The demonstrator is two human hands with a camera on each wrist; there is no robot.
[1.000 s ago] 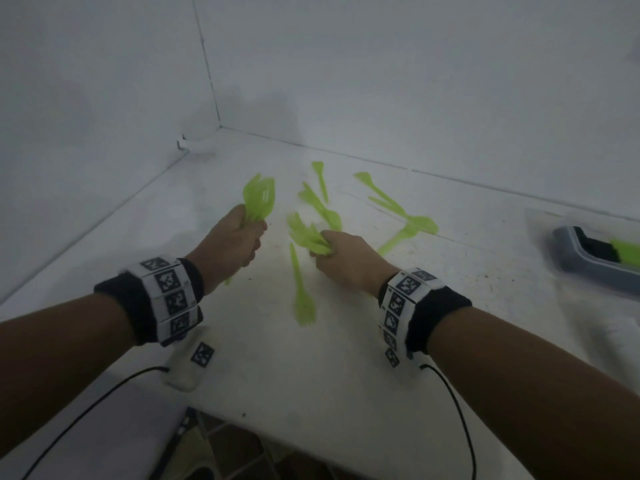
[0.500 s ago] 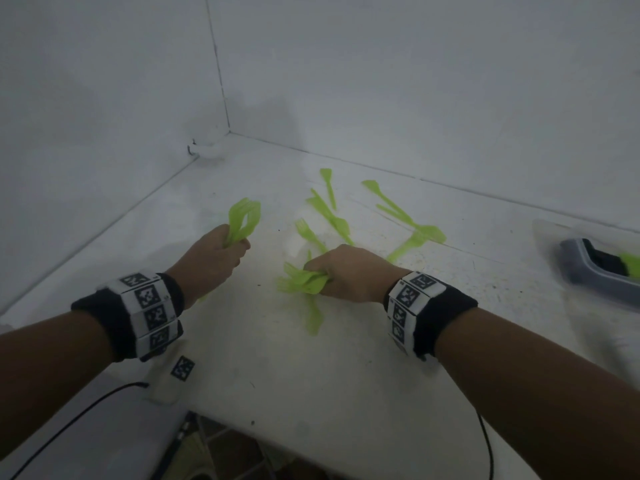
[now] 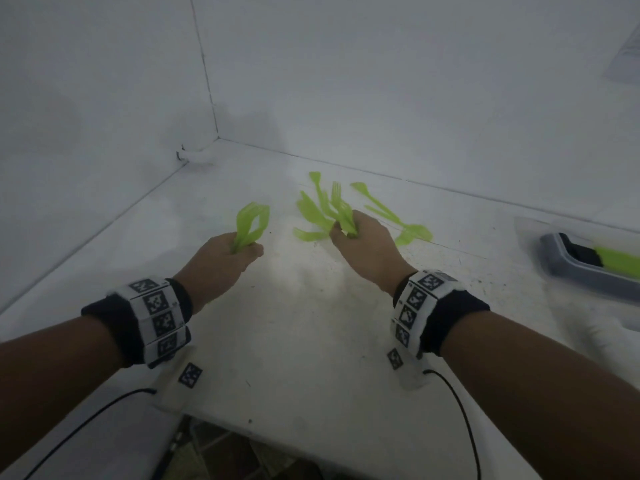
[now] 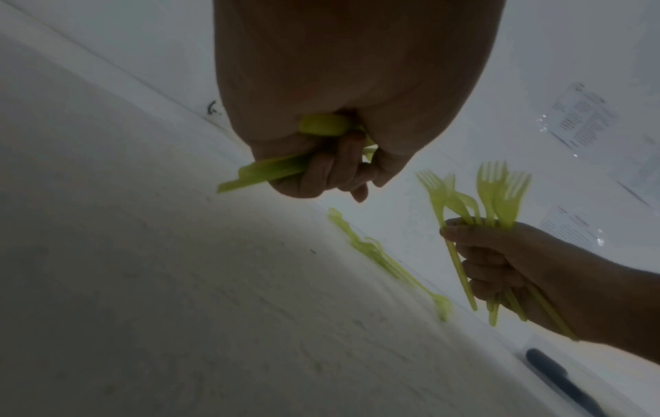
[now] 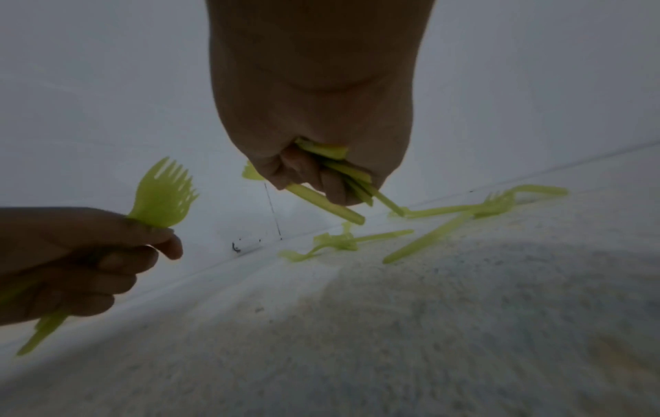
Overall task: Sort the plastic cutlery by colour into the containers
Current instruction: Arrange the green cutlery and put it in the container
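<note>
A: Start at the left. What is the left hand [image 3: 221,258] doing?

B: It is clenched round a bunch of green forks [image 3: 251,225], gripping the handles. The tines fan up and away from the knuckles, and in the left wrist view the handle ends stick out below the curled fingers [image 4: 332,169]. The hand is raised off the white table [image 3: 311,358].

A: How many forks in that bunch?

B: I cannot tell – they overlap.

A: And the right hand [image 3: 363,251]?

B: Also closed tight, fingers wrapped round a second bunch of forks [image 3: 341,213]. The left wrist view shows at least 4 heads [image 4: 500,194] standing up above its fist, with the handles poking out underneath. It is lifted clear of the table too.

A: What lies loose?

B: Green cutlery on the table beyond the right hand – a few pieces [image 3: 311,211] just left of the fist, and a second scatter [image 3: 391,216] to its right, including a fork. Some cross each other.

A: Further right?

B: A grey container [image 3: 568,268] near the table's right edge, well apart from both hands, with something green [image 3: 620,259] lying inside it. Its shape is too blurred to name.

A: Anything on the wrists?

B: Each wears a black band with white marker tiles [image 3: 156,317], and a black cable [image 3: 457,407] trails from each toward the near edge.
</note>
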